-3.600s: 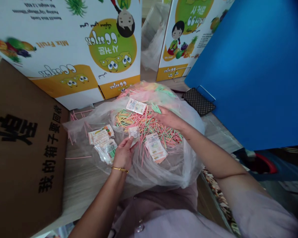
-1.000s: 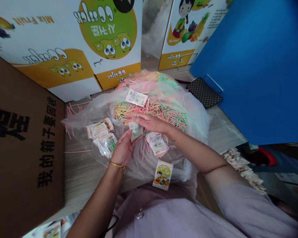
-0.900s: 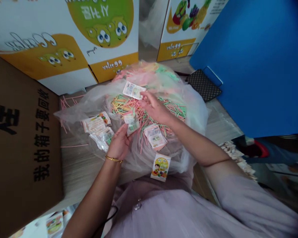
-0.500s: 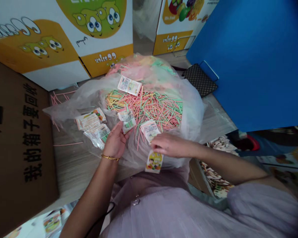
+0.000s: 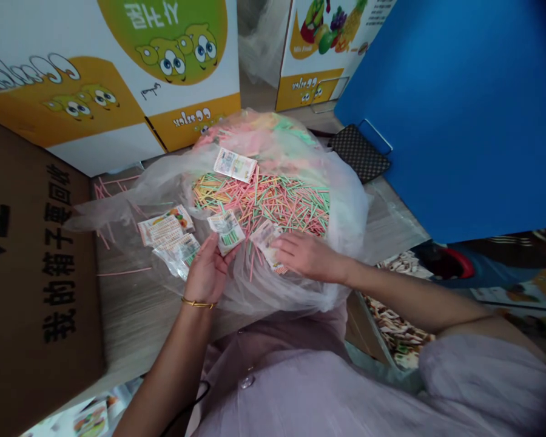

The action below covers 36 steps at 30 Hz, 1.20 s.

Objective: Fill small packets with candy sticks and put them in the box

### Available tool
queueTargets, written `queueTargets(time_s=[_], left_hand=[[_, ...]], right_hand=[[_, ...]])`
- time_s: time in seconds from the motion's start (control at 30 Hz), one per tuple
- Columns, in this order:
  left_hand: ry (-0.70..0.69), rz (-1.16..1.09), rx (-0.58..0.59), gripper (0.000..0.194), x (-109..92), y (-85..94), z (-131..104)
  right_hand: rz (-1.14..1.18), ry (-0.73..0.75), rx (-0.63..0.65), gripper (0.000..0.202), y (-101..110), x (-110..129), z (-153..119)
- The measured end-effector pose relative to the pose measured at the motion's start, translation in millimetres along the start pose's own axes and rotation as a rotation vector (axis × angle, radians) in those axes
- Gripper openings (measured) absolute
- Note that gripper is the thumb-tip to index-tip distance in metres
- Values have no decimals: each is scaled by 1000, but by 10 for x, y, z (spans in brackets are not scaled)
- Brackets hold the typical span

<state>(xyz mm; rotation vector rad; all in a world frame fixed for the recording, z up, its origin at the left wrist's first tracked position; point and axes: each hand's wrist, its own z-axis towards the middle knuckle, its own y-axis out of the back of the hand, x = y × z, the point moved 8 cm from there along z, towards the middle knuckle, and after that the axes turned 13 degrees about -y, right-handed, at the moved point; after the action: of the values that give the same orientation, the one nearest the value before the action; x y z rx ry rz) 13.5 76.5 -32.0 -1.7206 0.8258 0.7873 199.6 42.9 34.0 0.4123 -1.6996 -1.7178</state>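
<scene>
A clear plastic bag [image 5: 350, 212] lies open on the table, full of thin pink, green and yellow sticks [image 5: 295, 203]. My left hand [image 5: 209, 267], with a gold bracelet at the wrist, holds a small packet [image 5: 228, 232] with green sticks showing in it, at the bag's near left edge. My right hand [image 5: 300, 255] has its fingers on a stack of flat packets [image 5: 267, 240] at the near edge of the sticks. One more flat packet [image 5: 235, 165] lies on top of the sticks. Left of my left hand is a pile of packets [image 5: 170, 233].
Printed white and yellow cartons [image 5: 186, 130] stand behind the bag. A brown carton [image 5: 36, 291] is at the left, a blue panel [image 5: 459, 133] at the right. A checkered pouch [image 5: 360, 152] lies beside the panel. A box of packets [image 5: 391, 321] stands low at the right.
My right hand has moved up onto the stack, and the yellow packet that was below it is no longer seen. My left hand still holds its packet. The view has shifted slightly.
</scene>
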Motion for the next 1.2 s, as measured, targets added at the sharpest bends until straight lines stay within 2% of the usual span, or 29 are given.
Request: queueTargets(time_s=[0.07,0.17,0.27,0.4,0.43,0.5,0.6,0.73,0.83,1.03,1.1,1.2], left_hand=[[23,-15,15,28,36,-53,-35],[56,-37,50,26,111,-141,-96],[73,-30,89,28,192,-209,-145],[74,17,118,33,270,-240,-176],[72,32,125,33,279,-243,-181],[61,56,133,32,276,-244,-185],[40,64,131,33,243,-229,-180],[45,41,115,33,204,-172,-165],[48,25,114,33,178,-149,-155],[19,32,156,41,143,-200,-150],[-3,72,151,46,146,-183,-142],[-5,118,137,45,172,-142,-127]], right_hand=[[-37,14,50,20,-229,42,-84],[30,-52,87,24,-321,-8,-58],[266,-236,40,29,-145,-181,130],[729,-499,-182,31,190,-489,421],[817,-516,-183,32,214,-519,501],[916,-512,-85,33,177,-510,670],[910,-525,52,34,82,-478,836],[906,-547,-10,33,94,-499,913],[927,-493,-7,29,88,-446,938],[849,-418,-24,36,144,-357,932],[813,-422,-86,36,248,-399,924],[655,-530,-402,34,585,-593,831]])
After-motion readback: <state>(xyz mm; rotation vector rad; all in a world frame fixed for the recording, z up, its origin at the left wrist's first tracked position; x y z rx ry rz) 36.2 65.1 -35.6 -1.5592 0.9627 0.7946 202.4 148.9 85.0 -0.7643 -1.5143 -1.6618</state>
